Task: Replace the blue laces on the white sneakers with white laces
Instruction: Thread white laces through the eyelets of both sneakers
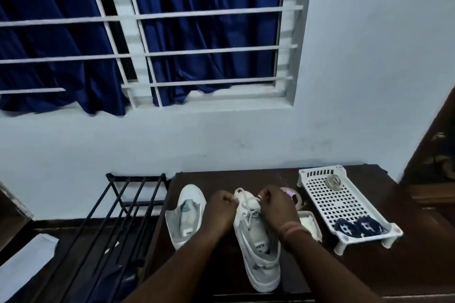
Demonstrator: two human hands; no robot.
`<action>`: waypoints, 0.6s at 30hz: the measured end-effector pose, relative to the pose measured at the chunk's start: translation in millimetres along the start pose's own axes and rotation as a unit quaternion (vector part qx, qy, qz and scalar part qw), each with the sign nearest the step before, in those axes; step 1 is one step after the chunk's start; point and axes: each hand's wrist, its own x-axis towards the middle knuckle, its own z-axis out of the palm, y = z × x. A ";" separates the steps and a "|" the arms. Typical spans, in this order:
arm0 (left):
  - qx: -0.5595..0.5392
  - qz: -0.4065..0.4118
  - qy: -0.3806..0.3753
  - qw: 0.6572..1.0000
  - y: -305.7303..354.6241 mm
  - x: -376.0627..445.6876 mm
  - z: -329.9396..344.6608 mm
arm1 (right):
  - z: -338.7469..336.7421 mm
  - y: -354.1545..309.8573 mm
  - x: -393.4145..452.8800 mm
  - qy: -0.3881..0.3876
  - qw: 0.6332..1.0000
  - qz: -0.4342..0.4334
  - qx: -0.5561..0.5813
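Laced sneaker point(256, 241): on dark table point(369, 265), heel nearest, toe away. White lace point(248, 214) threaded over its tongue. Left hand point(221, 209), left of the toe: grip pinched on one lace end. Right hand point(278, 206), right of the toe: grip pinched on the other end. Second sneaker point(184, 216): left of it, unlaced. White tray point(344, 206): right of it, holding blue laces point(357, 227).

Right sneaker point(256, 248) partly strung with white lace point(248, 214); left sneaker point(184, 216) laceless; blue laces point(357, 226) coiled in tray's near end.
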 end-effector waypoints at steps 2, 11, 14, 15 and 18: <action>-0.010 -0.026 -0.018 0.999 -25.7 1.2 10.8 | 14.1 19.7 -4.7 -0.008 0.999 0.013 -0.036; -0.213 -0.124 -0.102 0.964 -61.9 9.4 41.2 | 45.0 30.8 -8.8 0.027 0.984 -0.009 -0.175; -0.228 -0.131 -0.120 0.957 -59.0 7.1 44.8 | 43.7 26.8 -12.7 0.052 0.974 -0.034 -0.217; -0.226 -0.133 -0.122 0.957 -58.4 6.7 44.8 | 45.0 26.5 -12.3 0.052 0.974 -0.031 -0.220; -0.217 -0.140 -0.116 0.959 -57.6 5.2 43.3 | 44.4 23.4 -12.9 0.044 0.975 -0.029 -0.214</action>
